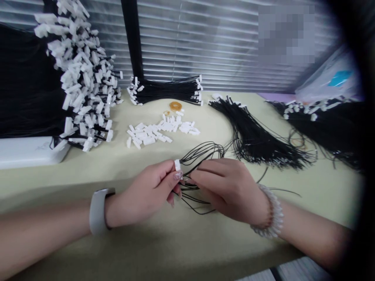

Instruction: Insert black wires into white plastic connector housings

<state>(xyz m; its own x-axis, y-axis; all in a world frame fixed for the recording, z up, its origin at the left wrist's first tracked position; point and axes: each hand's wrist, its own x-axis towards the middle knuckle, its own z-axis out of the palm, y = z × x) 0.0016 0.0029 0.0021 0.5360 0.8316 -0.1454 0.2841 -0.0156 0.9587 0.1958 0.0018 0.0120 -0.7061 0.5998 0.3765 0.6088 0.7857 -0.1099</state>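
Hand position: both hands meet fingertip to fingertip at mid-frame.

The left forearm [43, 238] enters from the lower left, bare, with a pale band [98, 210] on the wrist. The left hand [146, 193] lies back-up, thumb and forefinger pinched together on a small white connector [177, 165]; the remaining fingers curl beneath. The right forearm [316, 234] enters from the lower right, with a beaded bracelet [271, 218] on the wrist. The right hand [231, 187] lies back-up, fingers held close together and pointing at the left fingertips, almost touching them. Its thumb is hidden, so its grip cannot be determined.
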